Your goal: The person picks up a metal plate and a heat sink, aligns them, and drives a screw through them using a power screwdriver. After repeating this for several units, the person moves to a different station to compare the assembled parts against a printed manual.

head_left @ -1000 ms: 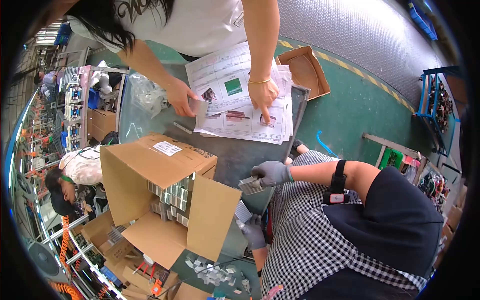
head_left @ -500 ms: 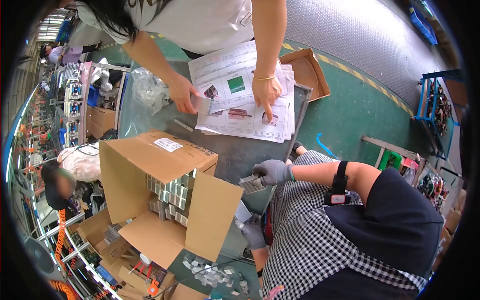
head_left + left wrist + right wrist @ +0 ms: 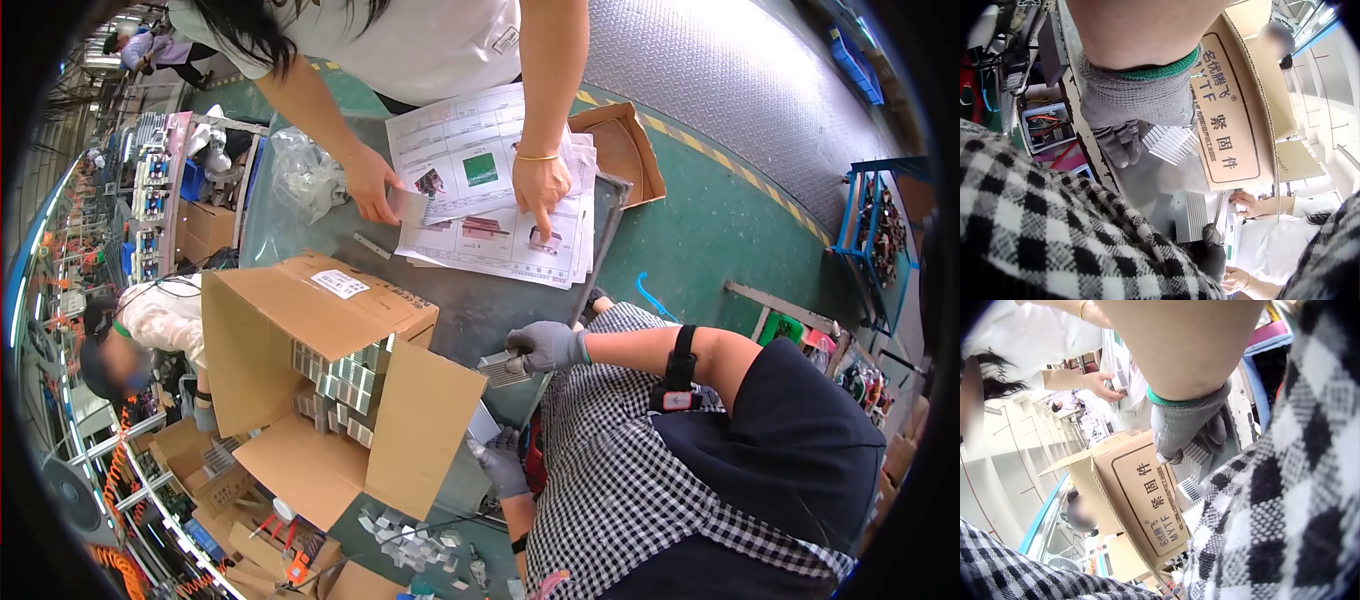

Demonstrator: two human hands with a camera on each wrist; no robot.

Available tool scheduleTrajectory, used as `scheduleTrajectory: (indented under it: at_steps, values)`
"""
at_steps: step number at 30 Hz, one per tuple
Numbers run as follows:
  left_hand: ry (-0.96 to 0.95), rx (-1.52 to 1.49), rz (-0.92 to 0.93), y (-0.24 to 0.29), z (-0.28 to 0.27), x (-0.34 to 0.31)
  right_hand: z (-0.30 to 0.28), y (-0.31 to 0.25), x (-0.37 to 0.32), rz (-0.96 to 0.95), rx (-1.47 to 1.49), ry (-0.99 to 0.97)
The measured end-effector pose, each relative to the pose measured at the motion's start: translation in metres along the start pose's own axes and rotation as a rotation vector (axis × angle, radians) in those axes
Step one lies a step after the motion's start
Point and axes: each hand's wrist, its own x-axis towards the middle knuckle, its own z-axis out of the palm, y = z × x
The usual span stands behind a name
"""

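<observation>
My gloved right hand grips a finned metal heat sink at the table's near edge, thumb laid over it. Lower down, my gloved left hand holds a second heat sink beside the open carton's flap; the left wrist view shows that heat sink's fins beside the curled fingers. Between my hands and the carton there is little distance. Stacked heat sinks fill part of the carton. Across the table, another person's hand points at printed sheets, while their other hand holds a small finned piece.
A thin metal strip and a clear plastic bag lie on the grey table. An open cardboard tray sits beyond its far corner. Loose metal blocks are scattered below the carton, near more boxes and tools. Another worker is at the left.
The head view has shifted slightly. Both my hands keep their heat sinks in the same place, and the pointing finger stays on the sheet. The worker at the left has moved their head and arm.
</observation>
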Motion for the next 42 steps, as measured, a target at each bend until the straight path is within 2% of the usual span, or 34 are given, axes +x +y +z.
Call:
scheduleTrajectory:
  at_steps: [13, 16, 19, 34, 37, 42]
  values:
    - [0.000, -0.082, 0.097, 0.017, 0.024, -0.025, 0.003, 0.003, 0.001, -0.058, -0.008, 0.021]
    - [-0.014, -0.102, 0.050, 0.009, 0.016, -0.016, 0.002, 0.004, 0.003, -0.045, -0.011, -0.003]
    - [-0.002, -0.086, 0.125, 0.017, 0.026, -0.026, 0.000, 0.003, 0.003, -0.035, 0.006, -0.037]
    - [-0.005, -0.089, 0.041, 0.030, 0.036, -0.041, 0.005, 0.009, 0.007, -0.066, -0.045, -0.015]
    - [-0.005, -0.070, 0.130, 0.023, 0.033, -0.034, 0.003, 0.008, 0.006, -0.057, -0.012, -0.016]
    - [0.014, -0.079, 0.115, 0.023, 0.033, -0.033, -0.001, 0.000, 0.003, -0.042, 0.002, -0.028]
